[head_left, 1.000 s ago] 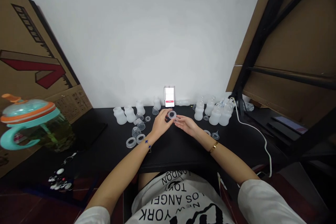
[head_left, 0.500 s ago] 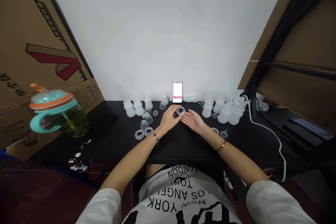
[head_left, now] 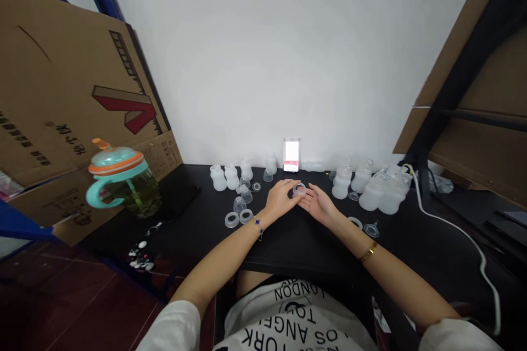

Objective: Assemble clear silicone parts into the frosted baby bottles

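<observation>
A translucent bottle collar ring (head_left: 299, 190) is pinched between the fingers and thumb of my left hand (head_left: 281, 201). My right hand (head_left: 320, 207) lies palm up beside it, fingers stretched out and apart; their tips are close under the ring, and whether they touch it I cannot tell. Two more collar rings (head_left: 232, 220) rest left of my left forearm, with clear domed caps (head_left: 239, 204) behind them. Right of my right hand are another ring (head_left: 354, 223), partly behind the forearm, and a clear silicone nipple (head_left: 371, 229).
Milky baby bottles (head_left: 218, 177) stand at the back left, and several with nipples (head_left: 341, 181) at the right. A lit phone (head_left: 291, 154) leans on the wall. A large teal-handled jug (head_left: 123, 181) is at the left, a white cable (head_left: 457, 227) at the right.
The camera has turned, so the whole scene sits further right and lower. The ring has tilted in my left fingers, showing more of its side. My right hand remains palm up beside it.
</observation>
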{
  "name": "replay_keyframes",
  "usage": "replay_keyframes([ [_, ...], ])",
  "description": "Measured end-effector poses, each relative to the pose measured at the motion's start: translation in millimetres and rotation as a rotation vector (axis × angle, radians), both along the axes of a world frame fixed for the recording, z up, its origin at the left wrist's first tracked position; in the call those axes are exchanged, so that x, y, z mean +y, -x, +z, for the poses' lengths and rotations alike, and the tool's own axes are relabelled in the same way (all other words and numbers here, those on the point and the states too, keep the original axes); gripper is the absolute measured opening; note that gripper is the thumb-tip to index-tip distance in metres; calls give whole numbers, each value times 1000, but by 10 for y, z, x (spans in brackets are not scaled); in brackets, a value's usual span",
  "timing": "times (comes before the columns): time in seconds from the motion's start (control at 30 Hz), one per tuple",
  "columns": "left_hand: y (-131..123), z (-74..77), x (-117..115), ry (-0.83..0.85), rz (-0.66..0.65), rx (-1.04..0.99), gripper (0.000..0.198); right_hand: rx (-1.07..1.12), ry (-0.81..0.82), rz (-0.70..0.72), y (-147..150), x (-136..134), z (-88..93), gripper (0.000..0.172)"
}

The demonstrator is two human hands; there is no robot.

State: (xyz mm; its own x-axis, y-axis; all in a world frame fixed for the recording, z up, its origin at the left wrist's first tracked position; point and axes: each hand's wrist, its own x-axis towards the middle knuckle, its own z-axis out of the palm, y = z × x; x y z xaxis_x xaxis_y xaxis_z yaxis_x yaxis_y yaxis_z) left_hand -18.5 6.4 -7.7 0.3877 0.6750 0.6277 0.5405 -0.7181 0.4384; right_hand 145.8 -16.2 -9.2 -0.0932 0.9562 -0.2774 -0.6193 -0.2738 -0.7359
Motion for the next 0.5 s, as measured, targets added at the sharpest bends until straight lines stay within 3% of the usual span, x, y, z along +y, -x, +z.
replay_keyframes([
  [0.5,3,5,-12,27,39,81,36,-57,-55,-6,16,-10,-20,15],
])
